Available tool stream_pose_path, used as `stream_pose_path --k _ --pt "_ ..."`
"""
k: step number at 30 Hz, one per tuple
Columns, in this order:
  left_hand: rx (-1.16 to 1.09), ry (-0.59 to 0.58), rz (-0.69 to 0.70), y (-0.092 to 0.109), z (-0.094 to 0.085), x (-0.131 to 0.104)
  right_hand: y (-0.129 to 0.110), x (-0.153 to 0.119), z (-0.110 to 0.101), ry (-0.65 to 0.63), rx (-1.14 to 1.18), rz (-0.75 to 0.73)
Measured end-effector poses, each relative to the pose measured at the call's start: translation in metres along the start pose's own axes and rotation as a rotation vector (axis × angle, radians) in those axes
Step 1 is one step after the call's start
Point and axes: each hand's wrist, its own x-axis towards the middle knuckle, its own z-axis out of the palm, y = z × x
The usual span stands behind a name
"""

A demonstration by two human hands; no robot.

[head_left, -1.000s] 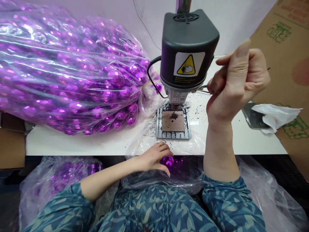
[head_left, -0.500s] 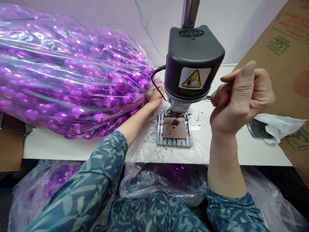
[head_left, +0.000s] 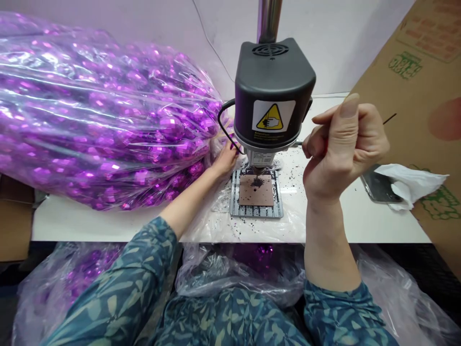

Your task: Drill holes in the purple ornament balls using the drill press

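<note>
A small bench drill press (head_left: 273,86) with a black motor housing and a yellow warning sticker stands on the table. My right hand (head_left: 347,139) is closed round its feed lever at the right, with a bit of red showing between the fingers. Under the chuck, a square brown board (head_left: 256,190) lies on the grooved metal base (head_left: 236,210), sprinkled with dark shavings around a small hole. My left hand (head_left: 225,158) reaches beside the column, by the gathered neck of a clear plastic bag (head_left: 144,125) full of shiny purple faceted balls. Its fingertips are partly hidden behind a black cable.
A large cardboard box (head_left: 425,96) leans at the right. Near it lie a phone (head_left: 378,187) and a crumpled white tissue (head_left: 410,180). Dark shavings speckle the white table (head_left: 378,226). More plastic bagging (head_left: 237,283) hangs below the front edge.
The whole view has shifted slightly, so the drill press and my right hand appear further left. My right hand keeps its grip on the lever. My left hand stays by the bag's neck.
</note>
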Motion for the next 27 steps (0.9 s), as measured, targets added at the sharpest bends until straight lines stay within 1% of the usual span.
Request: stream_pose_path --k 1,2,3,4,6,7,9,11,13,19,27 --pt "0.074 -0.021 -0.010 0.004 -0.006 -0.016 0.000 0.000 0.000 0.004 0.007 -0.006" --pt "0.132 -0.018 -0.016 0.009 -0.012 -0.032 0.000 0.000 0.000 0.008 0.012 -0.008" --pt "0.150 0.012 -0.020 0.014 -0.017 -0.049 0.000 0.000 0.001 0.011 0.015 -0.005" --pt "0.115 0.052 -0.035 0.020 -0.021 -0.064 -0.001 0.000 0.001 0.015 0.015 0.004" --pt "-0.063 0.110 -0.111 0.032 -0.026 -0.089 -0.001 0.000 0.001 0.024 0.014 0.021" --pt "-0.179 0.112 -0.170 0.037 -0.026 -0.098 -0.001 0.000 0.001 0.028 0.013 0.026" --pt "-0.391 0.078 -0.287 0.047 -0.022 -0.108 -0.001 0.000 0.002 0.033 0.006 0.030" --pt "-0.509 0.035 -0.362 0.052 -0.015 -0.112 0.000 0.000 0.002 0.032 -0.004 0.031" --pt "-0.535 0.001 -0.376 0.054 -0.006 -0.113 0.002 0.000 0.002 0.033 0.001 0.026" --pt "-0.466 -0.043 -0.268 0.045 0.014 -0.112 0.004 0.000 0.003 0.032 0.018 0.005" --pt "-0.452 -0.124 -0.209 0.036 0.030 -0.112 0.005 -0.001 0.002 0.036 0.013 0.006"
